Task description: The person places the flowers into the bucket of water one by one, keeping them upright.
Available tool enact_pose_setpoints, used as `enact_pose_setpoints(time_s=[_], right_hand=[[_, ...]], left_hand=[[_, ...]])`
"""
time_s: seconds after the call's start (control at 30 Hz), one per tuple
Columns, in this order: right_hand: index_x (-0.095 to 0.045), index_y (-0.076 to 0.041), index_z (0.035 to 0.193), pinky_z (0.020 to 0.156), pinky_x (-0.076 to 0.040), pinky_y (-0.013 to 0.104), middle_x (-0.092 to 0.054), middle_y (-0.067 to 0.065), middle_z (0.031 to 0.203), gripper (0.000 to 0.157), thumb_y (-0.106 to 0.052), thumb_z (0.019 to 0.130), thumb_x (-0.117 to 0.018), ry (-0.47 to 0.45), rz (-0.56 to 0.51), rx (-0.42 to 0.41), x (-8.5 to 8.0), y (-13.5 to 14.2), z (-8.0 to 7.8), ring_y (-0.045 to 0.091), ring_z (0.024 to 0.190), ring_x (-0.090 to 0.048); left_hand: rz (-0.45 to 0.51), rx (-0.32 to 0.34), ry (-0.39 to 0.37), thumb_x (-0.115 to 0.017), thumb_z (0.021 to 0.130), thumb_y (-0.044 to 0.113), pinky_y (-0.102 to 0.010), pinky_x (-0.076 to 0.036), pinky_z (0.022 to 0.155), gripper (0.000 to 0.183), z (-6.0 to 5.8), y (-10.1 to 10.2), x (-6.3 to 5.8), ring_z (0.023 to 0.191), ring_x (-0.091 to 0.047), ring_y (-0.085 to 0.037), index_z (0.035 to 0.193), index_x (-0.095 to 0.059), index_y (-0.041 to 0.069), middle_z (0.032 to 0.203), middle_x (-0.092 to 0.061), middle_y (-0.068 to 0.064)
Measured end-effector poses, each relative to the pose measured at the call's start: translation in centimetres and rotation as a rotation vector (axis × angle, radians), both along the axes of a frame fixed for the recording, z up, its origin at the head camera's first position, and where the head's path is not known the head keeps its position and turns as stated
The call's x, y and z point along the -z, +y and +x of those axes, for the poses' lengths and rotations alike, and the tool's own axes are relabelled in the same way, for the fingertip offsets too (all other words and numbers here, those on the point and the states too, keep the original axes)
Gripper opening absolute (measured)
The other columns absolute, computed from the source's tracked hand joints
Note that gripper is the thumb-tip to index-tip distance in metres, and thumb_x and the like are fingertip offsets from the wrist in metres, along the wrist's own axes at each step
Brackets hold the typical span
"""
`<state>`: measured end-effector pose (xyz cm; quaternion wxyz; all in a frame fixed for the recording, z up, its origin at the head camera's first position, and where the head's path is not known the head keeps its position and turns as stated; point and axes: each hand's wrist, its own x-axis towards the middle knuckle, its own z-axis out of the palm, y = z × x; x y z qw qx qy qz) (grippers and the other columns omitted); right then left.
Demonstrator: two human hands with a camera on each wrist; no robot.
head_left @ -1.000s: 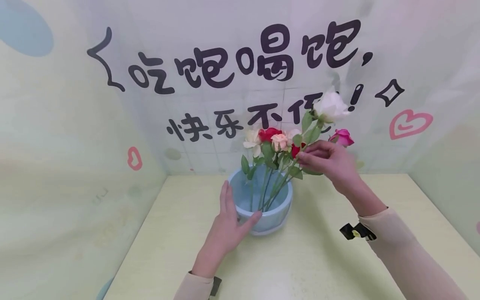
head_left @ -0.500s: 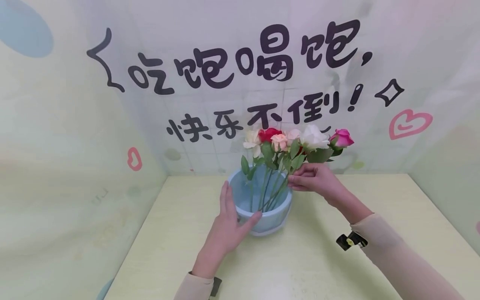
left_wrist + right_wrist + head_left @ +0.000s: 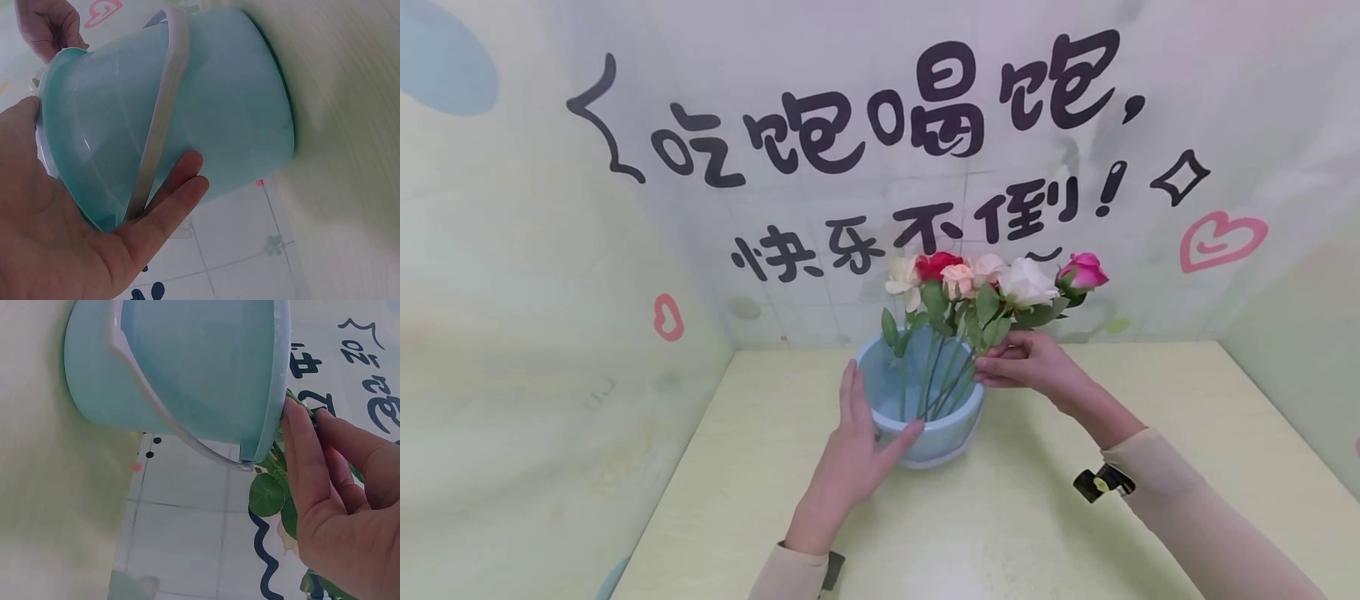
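A light blue bucket (image 3: pixel 936 448) stands upright on the table, with several long-stemmed roses leaning in it. My left hand (image 3: pixel 848 471) rests against its left side, fingers nearly straight along the outer wall and thumb at the front rim. Its pale handle (image 3: pixel 161 106) hangs down along the wall in the left wrist view. Thumb and fingers of my right hand (image 3: pixel 1037 365) pinch the stem of a white rose (image 3: pixel 1028 283) at the right rim. A magenta rose (image 3: pixel 1084 272) leans farthest right; a red rose (image 3: pixel 938 267) and a peach rose (image 3: pixel 957 281) stand further left.
The pale wooden table (image 3: pixel 730 483) ends at a printed back curtain (image 3: pixel 820 312) with black lettering and pink hearts. Curtains also close in the left and right sides. Green leaves (image 3: pixel 267 495) hang over the rim near the right hand.
My right hand has lowered the white rose, its bloom dropping to the level of the others, then stayed near the rim. My left hand has kept its place on the bucket.
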<state>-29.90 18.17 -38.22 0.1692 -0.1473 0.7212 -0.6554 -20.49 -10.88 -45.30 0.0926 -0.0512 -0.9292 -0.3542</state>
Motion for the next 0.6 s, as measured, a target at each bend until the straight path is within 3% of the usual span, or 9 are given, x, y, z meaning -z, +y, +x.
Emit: enact_pose_setpoints(time_s=[0.23, 0.37, 0.43, 0.5, 0.6], right_hand=[[-0.062, 0.014, 0.114, 0.082, -0.064, 0.039, -0.075, 0.017, 0.097, 0.031, -0.010, 0.099, -0.076, 0.085, 0.142, 0.057, 0.8, 0.4, 0.3, 0.025, 0.086, -0.076], [-0.063, 0.012, 0.117, 0.082, -0.064, 0.039, -0.072, 0.017, 0.099, 0.032, -0.013, 0.100, -0.074, 0.094, 0.171, 0.057, 1.7, 0.5, 0.5, 0.027, 0.087, -0.075], [-0.065, 0.010, 0.117, 0.082, -0.064, 0.040, -0.073, 0.017, 0.100, 0.031, -0.016, 0.102, -0.073, 0.153, 0.219, 0.060, 1.9, 0.7, 0.8, 0.027, 0.088, -0.074], [-0.069, 0.006, 0.118, 0.084, -0.063, 0.043, -0.074, 0.016, 0.103, 0.032, -0.023, 0.105, -0.069, 0.284, 0.336, 0.090, 1.9, 0.7, 1.4, 0.028, 0.093, -0.074], [-0.068, -0.003, 0.135, 0.103, -0.051, 0.061, -0.070, 0.022, 0.127, 0.050, -0.044, 0.109, -0.057, 0.511, 0.653, 0.187, 1.4, 0.6, 3.6, 0.042, 0.117, -0.067]], left_hand=[[-0.005, 0.010, -0.006, -0.057, 0.092, 0.081, -0.048, -0.060, 0.081, 0.121, -0.1, 0.3, -0.1, 0.104, -0.071, -0.037, 0.170, 0.013, 0.018, 0.178, 0.006, -0.004], [-0.009, 0.009, -0.001, -0.056, 0.092, 0.082, -0.054, -0.057, 0.094, 0.122, -0.1, 0.1, -0.1, 0.122, -0.064, -0.043, 0.170, 0.010, 0.016, 0.178, 0.007, -0.003], [-0.033, 0.009, 0.013, -0.055, 0.092, 0.081, -0.059, -0.053, 0.101, 0.121, -0.1, 0.0, -0.1, 0.138, -0.053, -0.045, 0.170, 0.007, 0.013, 0.178, 0.010, -0.003], [-0.096, 0.004, 0.044, -0.054, 0.093, 0.082, -0.063, -0.043, 0.111, 0.119, -0.2, -0.2, -0.2, 0.151, -0.034, -0.046, 0.171, 0.002, 0.010, 0.177, 0.011, -0.003], [-0.265, -0.042, 0.071, -0.047, 0.093, 0.086, -0.075, -0.021, 0.118, 0.114, 0.0, -0.8, -0.9, 0.158, -0.003, -0.051, 0.172, -0.005, 0.016, 0.177, 0.014, -0.005]])
